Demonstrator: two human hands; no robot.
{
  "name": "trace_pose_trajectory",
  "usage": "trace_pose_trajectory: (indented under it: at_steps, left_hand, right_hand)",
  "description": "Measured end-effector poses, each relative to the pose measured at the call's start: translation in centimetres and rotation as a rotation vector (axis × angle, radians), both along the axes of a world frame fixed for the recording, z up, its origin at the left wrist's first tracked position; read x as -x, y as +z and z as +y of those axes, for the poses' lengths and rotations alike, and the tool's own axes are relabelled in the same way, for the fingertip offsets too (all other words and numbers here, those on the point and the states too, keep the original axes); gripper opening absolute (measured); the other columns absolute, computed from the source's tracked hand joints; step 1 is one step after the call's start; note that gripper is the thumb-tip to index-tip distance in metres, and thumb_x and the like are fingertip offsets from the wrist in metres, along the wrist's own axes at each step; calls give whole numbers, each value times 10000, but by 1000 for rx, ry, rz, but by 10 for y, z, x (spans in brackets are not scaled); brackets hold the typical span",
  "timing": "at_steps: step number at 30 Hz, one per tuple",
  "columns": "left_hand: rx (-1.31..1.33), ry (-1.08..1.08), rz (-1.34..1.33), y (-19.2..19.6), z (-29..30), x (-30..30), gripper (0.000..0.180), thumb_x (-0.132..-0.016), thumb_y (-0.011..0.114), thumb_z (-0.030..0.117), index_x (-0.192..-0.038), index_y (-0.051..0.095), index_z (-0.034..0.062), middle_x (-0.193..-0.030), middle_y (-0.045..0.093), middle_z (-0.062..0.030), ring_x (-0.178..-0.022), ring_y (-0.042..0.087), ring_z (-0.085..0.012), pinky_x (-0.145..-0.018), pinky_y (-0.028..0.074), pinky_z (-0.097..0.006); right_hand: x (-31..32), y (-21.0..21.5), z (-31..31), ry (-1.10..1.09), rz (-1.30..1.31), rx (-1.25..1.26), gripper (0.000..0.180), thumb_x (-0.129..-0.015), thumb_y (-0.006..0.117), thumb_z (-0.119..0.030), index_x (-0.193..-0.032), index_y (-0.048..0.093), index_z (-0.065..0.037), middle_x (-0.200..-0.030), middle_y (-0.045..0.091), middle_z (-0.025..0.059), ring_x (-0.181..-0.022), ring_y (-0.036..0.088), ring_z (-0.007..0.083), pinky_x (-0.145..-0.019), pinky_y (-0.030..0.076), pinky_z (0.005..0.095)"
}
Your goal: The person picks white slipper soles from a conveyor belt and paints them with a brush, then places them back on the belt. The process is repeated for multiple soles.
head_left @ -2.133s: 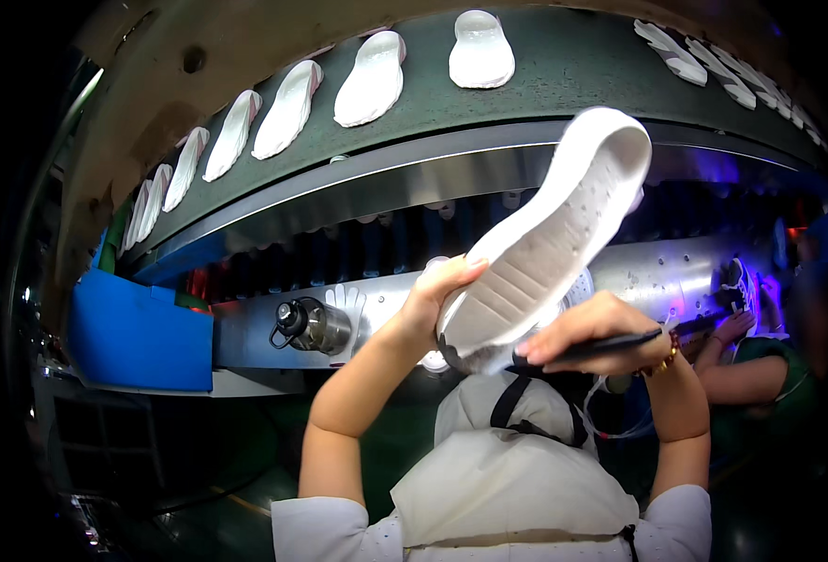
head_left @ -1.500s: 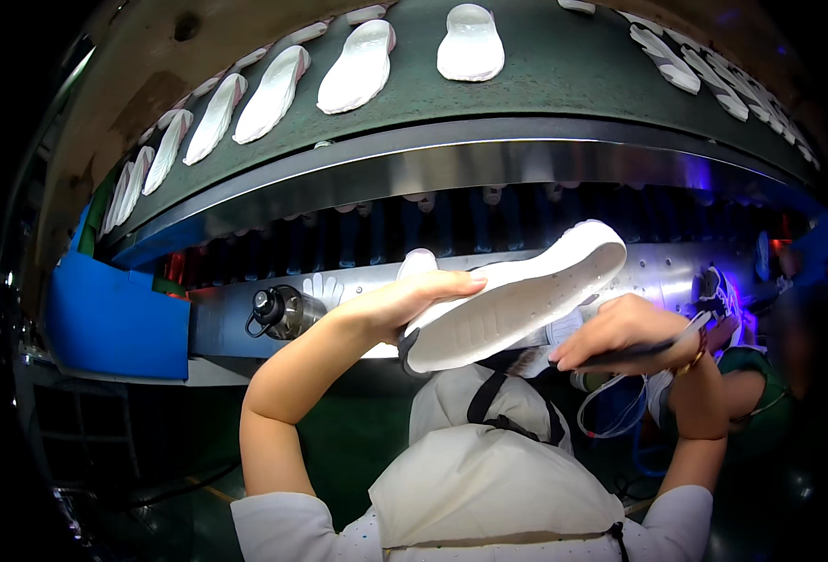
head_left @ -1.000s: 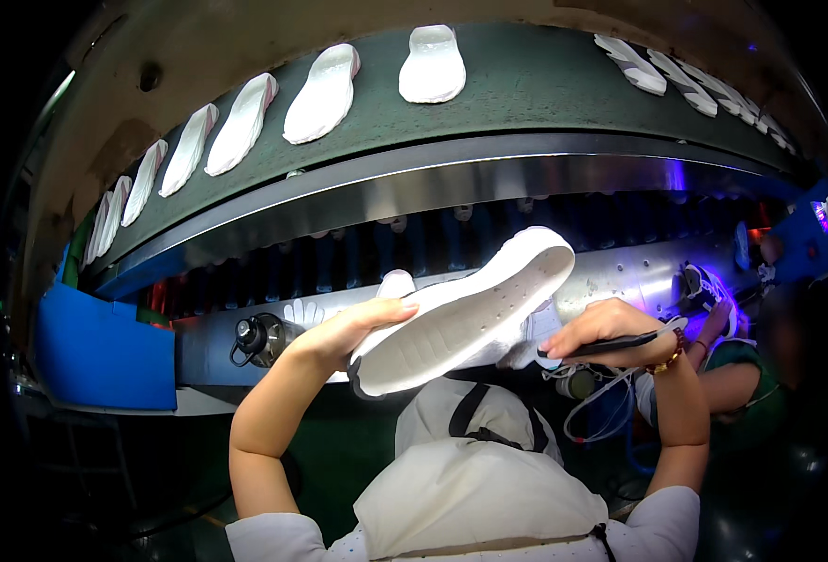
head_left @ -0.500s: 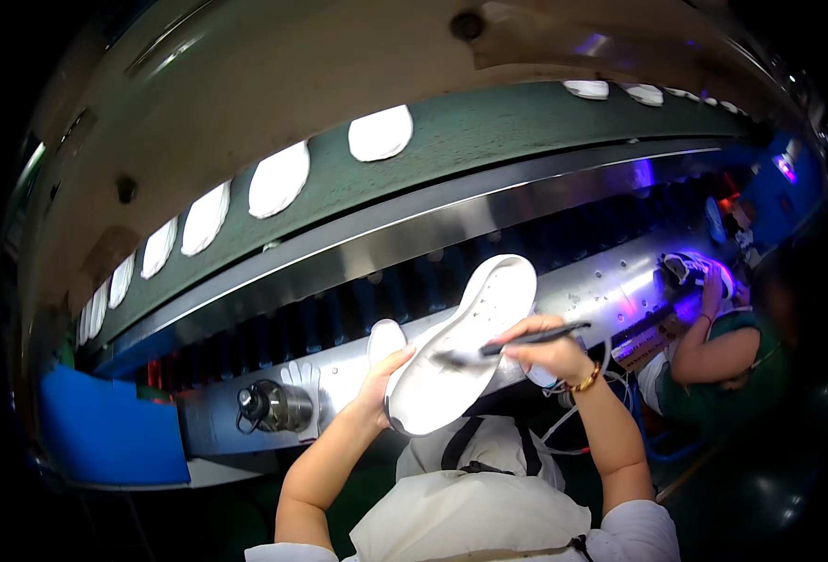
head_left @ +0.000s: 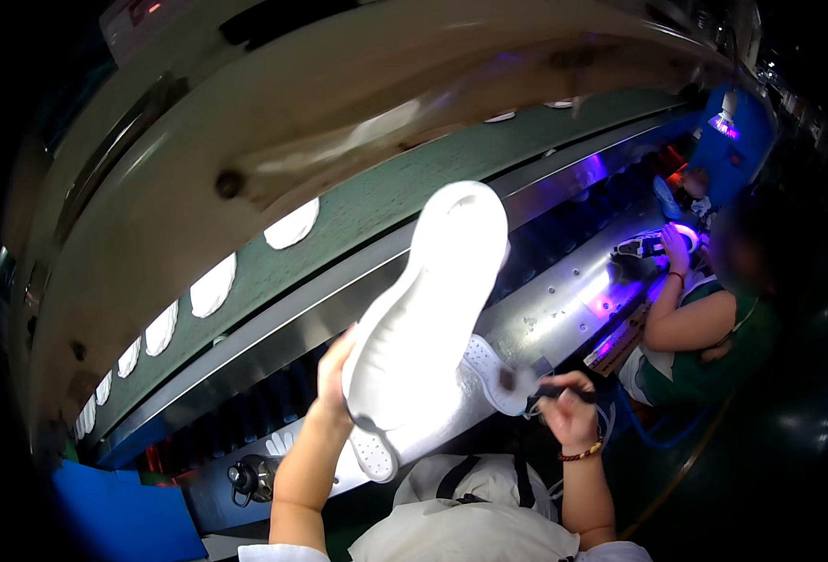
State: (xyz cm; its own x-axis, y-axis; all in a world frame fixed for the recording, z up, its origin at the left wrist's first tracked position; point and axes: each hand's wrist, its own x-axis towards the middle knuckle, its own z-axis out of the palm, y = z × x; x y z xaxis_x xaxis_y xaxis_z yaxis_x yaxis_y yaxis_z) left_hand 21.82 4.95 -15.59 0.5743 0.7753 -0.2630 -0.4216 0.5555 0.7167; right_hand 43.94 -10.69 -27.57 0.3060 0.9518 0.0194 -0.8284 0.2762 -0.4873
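White sole (head_left: 428, 309) is raised over the near edge of the conveyor (head_left: 358, 225), tread toward me; my left hand (head_left: 334, 375) clamps its left edge. My right hand (head_left: 569, 407), lower right, grips a brush (head_left: 526, 382).

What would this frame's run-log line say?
left hand: holds white shoe sole raised, tread toward camera | right hand: grips dark brush beside sole | conveyor belt: carries white soles

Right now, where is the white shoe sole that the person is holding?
In the head view, the white shoe sole is at the centre, raised by the left hand, in front of the green conveyor belt, with the right hand lower right.
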Motion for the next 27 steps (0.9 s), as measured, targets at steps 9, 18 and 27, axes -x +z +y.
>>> trace_pose_trajectory:
  at_steps: [9,18,27]
  left_hand:
    - [-55,313,75,31,196,-158,500,-795,381,483,-1124,419,110,-1111,455,-136,-990,447,-331,-748,346,-607]
    - [-1045,36,1417,-10,242,-292,462,-826,379,411,-1112,407,49,-1104,451,-116,-1010,434,-264,-837,346,-490]
    - [-889,10,1289,-30,262,-321,454,-845,353,363,-1148,382,26,-1164,419,-122,-1072,399,-262,-890,320,-439]
  right_hand:
    - [-43,-20,0,-52,-5,303,126,-745,511,16,-869,533,21,-949,538,243,-483,395,92,-477,355,198]
    - [-84,-46,-5,-19,72,483,113,-745,510,39,-855,535,46,-915,562,230,-518,451,96,-490,385,194]
    - [-100,-54,14,100,129,459,128,-755,522,29,-878,542,60,-816,574,153,-543,467,104,-505,385,203]
